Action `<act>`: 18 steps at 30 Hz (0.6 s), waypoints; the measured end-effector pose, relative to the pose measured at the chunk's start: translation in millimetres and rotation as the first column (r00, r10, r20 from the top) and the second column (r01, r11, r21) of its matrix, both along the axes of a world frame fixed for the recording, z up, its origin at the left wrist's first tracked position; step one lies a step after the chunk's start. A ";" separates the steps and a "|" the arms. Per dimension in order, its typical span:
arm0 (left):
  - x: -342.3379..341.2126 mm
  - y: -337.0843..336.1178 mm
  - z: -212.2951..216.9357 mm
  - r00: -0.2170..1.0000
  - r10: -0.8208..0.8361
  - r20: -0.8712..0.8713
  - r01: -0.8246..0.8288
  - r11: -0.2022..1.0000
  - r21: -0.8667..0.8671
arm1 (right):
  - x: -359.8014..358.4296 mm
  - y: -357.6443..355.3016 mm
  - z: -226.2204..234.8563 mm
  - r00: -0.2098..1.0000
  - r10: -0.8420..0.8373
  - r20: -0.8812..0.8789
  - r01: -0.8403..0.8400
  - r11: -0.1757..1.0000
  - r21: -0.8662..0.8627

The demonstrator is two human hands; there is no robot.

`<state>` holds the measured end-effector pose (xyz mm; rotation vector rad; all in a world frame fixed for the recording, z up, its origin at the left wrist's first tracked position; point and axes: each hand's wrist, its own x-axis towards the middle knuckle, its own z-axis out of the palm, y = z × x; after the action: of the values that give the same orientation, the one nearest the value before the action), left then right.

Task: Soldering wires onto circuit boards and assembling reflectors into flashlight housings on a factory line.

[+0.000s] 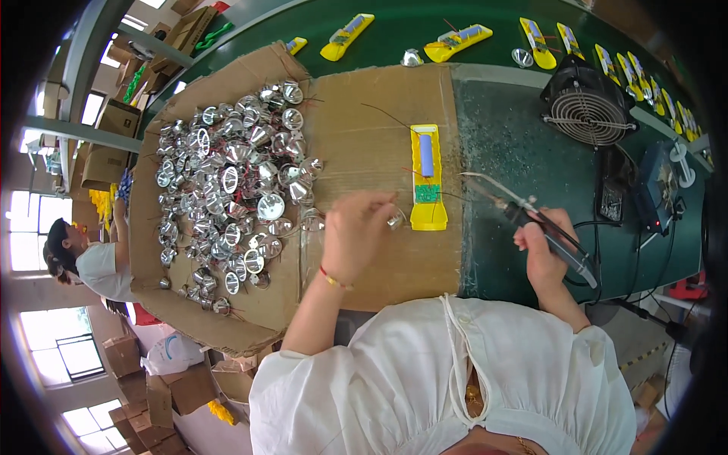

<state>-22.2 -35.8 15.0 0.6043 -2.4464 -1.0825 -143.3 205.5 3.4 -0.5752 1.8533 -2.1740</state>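
Observation:
A yellow flashlight shell (pixel 429 221) lies lengthwise on the cardboard sheet in front of me. In it sit a purple cylindrical battery (pixel 426 155) and a green circuit board (pixel 428 193), with thin wires sticking out. Just left of the shell, my left hand (pixel 358 227) is closed in a pinch at a small shiny reflector cup (pixel 395 220), partly hidden by the fingers. My right hand (pixel 544 254) grips a soldering iron (pixel 519 214), its tip pointing left toward the shell and apart from it.
A cardboard box (pixel 220 331) full of silver reflector cups (pixel 229 180) stands at left. A black fan with a round grille (pixel 590 115) stands back right, near a blue soldering station (pixel 654 182) and cables. Several yellow shells (pixel 347 38) line the far edge. A person (pixel 98 262) works at far left.

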 end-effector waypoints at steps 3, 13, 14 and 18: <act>-2.3 19.9 -4.8 1.000 -0.010 0.023 0.007 0.994 0.106 | -0.6 -5.7 -3.4 0.964 0.166 -0.207 -0.114 0.963 0.243; -11.9 32.3 -25.5 0.990 0.120 0.080 -0.136 0.959 0.247 | 7.1 -17.1 -4.5 0.972 0.179 -0.150 -0.118 0.932 0.343; -14.0 32.7 -24.1 0.993 0.099 0.063 -0.110 0.968 0.226 | 6.9 -16.9 -6.3 0.973 0.177 -0.146 -0.117 0.931 0.347; -18.6 34.4 -27.4 0.995 0.095 0.011 -0.095 0.965 0.244 | 7.1 -19.1 -11.2 0.973 0.148 -0.177 -0.086 0.944 0.317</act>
<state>-40.7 -1.4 -12.4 0.7876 -2.2737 -1.3551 -136.1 186.4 -7.8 -0.8354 2.1431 -1.7574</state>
